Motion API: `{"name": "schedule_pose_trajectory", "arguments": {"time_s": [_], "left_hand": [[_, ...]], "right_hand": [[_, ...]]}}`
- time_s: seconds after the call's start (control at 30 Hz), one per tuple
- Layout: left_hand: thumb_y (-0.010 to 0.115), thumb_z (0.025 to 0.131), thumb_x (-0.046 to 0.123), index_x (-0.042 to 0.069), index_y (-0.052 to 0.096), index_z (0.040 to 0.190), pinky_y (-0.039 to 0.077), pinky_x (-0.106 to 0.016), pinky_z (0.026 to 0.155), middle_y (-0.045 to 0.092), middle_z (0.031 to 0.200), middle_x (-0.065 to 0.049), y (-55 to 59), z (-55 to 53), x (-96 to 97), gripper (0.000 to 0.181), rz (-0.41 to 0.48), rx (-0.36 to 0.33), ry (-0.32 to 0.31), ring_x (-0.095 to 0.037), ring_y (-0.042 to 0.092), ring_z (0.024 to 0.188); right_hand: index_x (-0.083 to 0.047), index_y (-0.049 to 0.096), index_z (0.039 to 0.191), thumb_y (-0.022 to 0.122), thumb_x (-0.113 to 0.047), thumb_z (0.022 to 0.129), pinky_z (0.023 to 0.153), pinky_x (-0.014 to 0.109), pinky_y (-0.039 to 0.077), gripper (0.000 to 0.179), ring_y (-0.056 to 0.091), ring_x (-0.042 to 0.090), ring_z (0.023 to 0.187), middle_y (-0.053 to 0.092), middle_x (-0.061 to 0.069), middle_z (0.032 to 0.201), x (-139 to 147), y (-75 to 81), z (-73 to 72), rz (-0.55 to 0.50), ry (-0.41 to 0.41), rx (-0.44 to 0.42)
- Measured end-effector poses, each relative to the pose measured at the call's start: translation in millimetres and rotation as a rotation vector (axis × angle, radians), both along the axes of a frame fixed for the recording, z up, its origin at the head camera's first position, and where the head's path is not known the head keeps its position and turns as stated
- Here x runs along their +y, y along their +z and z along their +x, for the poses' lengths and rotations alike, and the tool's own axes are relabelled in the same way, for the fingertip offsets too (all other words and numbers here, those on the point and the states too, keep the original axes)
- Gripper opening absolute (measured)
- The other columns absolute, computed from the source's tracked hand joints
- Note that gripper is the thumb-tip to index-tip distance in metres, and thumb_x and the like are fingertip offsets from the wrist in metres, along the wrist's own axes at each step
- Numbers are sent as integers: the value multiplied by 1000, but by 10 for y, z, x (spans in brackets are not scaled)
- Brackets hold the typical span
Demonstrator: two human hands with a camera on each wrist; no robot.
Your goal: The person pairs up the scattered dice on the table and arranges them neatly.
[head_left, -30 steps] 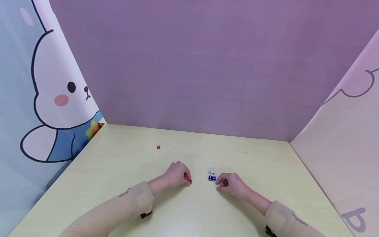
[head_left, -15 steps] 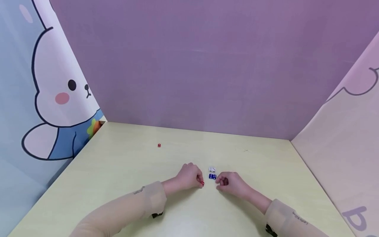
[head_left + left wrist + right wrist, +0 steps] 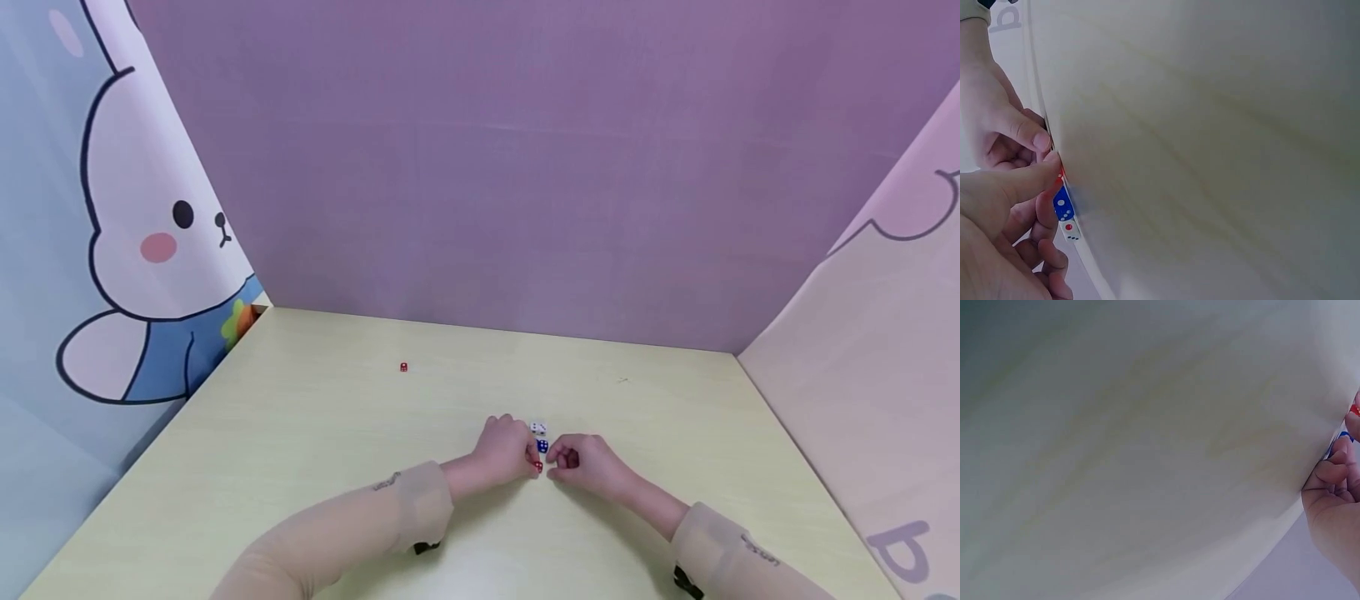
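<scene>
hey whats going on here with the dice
A person's left hand pinches a small red die on the table, right beside a blue die with a white die just behind it. The right hand rests curled next to them, holding nothing. Another red die sits alone farther back.

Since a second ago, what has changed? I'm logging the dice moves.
The left hand, pinching a small red die, slid it rightward across the table up to the blue die and white die. The right hand stayed curled beside them; the far red die stayed put.
</scene>
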State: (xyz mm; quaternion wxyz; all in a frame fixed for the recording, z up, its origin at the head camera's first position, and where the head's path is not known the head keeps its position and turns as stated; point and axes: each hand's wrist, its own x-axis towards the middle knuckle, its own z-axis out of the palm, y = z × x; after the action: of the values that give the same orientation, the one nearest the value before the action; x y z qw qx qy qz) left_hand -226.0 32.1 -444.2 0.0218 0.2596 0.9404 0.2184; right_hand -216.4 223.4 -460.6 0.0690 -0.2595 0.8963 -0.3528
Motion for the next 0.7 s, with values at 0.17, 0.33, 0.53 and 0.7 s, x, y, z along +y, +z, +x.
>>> {"name": "schedule_pose_trajectory", "arguments": {"time_s": [0.17, 0.33, 0.53, 0.7], "left_hand": [[84, 66, 28, 27, 71, 65, 31, -29, 75, 58, 62, 19, -5, -3, 58, 13, -10, 35, 11, -8, 43, 72], [84, 66, 30, 27, 71, 63, 30, -28, 73, 56, 63, 19, -9, -1, 88, 14, -23, 60, 25, -8, 42, 71], [84, 67, 32, 26, 69, 60, 30, -28, 72, 55, 62, 18, 2, 7, 95, 17, -29, 65, 33, -9, 42, 70], [84, 67, 30, 27, 71, 64, 31, -29, 74, 56, 63, 19, 0, 2, 82, 14, -21, 63, 21, -9, 43, 71]], "right_hand": [[-8, 65, 86, 75, -9, 78, 56, 18, 43, 12, 47, 0, 61, 55, -5, 68, 3, -14, -8, -25, 19, 14], [-9, 65, 85, 74, -6, 78, 55, 18, 43, 12, 47, 0, 60, 55, -6, 67, -6, -27, -13, -27, 28, 30], [-10, 65, 84, 73, -6, 78, 56, 19, 45, 11, 47, 0, 60, 56, -6, 68, -20, -22, -6, -14, 34, 42], [-10, 65, 83, 72, -4, 79, 56, 19, 45, 10, 48, 0, 60, 56, -6, 68, -26, -14, -5, -6, 34, 53]]}}
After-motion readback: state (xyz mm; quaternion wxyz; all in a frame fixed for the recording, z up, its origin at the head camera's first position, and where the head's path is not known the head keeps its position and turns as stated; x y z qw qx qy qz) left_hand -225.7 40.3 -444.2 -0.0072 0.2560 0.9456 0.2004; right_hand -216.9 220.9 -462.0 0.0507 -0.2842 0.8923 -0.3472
